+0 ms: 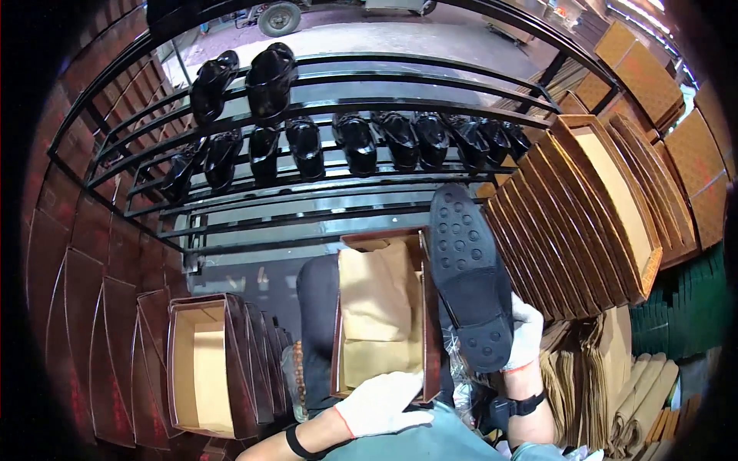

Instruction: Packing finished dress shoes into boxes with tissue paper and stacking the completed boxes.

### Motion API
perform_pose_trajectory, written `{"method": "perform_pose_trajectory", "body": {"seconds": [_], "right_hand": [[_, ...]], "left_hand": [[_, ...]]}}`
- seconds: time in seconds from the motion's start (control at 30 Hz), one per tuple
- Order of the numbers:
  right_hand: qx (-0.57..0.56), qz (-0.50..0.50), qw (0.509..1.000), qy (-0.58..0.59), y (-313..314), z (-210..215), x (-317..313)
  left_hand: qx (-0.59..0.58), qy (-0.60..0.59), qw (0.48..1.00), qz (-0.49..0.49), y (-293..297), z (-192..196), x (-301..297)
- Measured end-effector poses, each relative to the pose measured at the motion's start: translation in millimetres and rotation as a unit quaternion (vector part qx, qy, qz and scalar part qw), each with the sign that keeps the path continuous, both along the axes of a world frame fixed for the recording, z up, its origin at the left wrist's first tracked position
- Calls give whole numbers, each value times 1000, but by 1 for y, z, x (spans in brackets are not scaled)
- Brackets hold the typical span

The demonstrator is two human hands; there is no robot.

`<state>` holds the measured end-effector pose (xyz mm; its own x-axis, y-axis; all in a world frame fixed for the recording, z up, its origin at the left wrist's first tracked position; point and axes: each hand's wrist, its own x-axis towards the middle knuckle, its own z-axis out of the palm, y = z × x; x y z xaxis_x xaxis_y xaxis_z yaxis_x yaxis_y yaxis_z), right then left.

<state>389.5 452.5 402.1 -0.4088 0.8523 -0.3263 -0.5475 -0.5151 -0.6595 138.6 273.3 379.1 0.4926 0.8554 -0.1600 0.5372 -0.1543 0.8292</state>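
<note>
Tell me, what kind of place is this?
Probably a shoe workshop or warehouse. Shiny black shoes stand on a metal rack, nested brown boxes are piled at the left, and a white-gloved right hand holds another black shoe, sole showing.

Matt black rubber sole (467, 280), creased tan paper (375, 296), glossy black shoes (271, 83)

The sole looks smooth through its middle and bumpy with round studs towards both ends; the paper is dull, soft and wrinkled, and the box (432, 338) looks like brown card with a slight sheen. The left glove (384, 406) and right glove (526, 336) are matt white cloth. The shoes shine like patent leather, the rack (400, 101) like black-painted metal, and the plastic bag (461, 388) is clear and crinkled.
</note>
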Motion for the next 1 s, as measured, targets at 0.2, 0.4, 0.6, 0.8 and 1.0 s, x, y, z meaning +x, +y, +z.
{"method": "perform_pose_trajectory", "body": {"seconds": [0.2, 0.4, 0.6, 0.8, 1.0], "right_hand": [[70, 33, 996, -43, 28, 29, 8], [32, 13, 999, -17, 33, 35, -8], [32, 20, 999, -31, 38, 9, 9], [8, 0, 998, -64, 34, 9, 10], [6, 18, 999, -28, 33, 7, 14]], "left_hand": [[151, 17, 988, -6, -12, -23, -5], [216, -14, 976, 19, -10, -28, -5], [194, 33, 980, -38, -8, -36, 9], [227, 50, 972, -34, 5, -33, 19], [224, 65, 972, -43, 5, -42, 32]]}}
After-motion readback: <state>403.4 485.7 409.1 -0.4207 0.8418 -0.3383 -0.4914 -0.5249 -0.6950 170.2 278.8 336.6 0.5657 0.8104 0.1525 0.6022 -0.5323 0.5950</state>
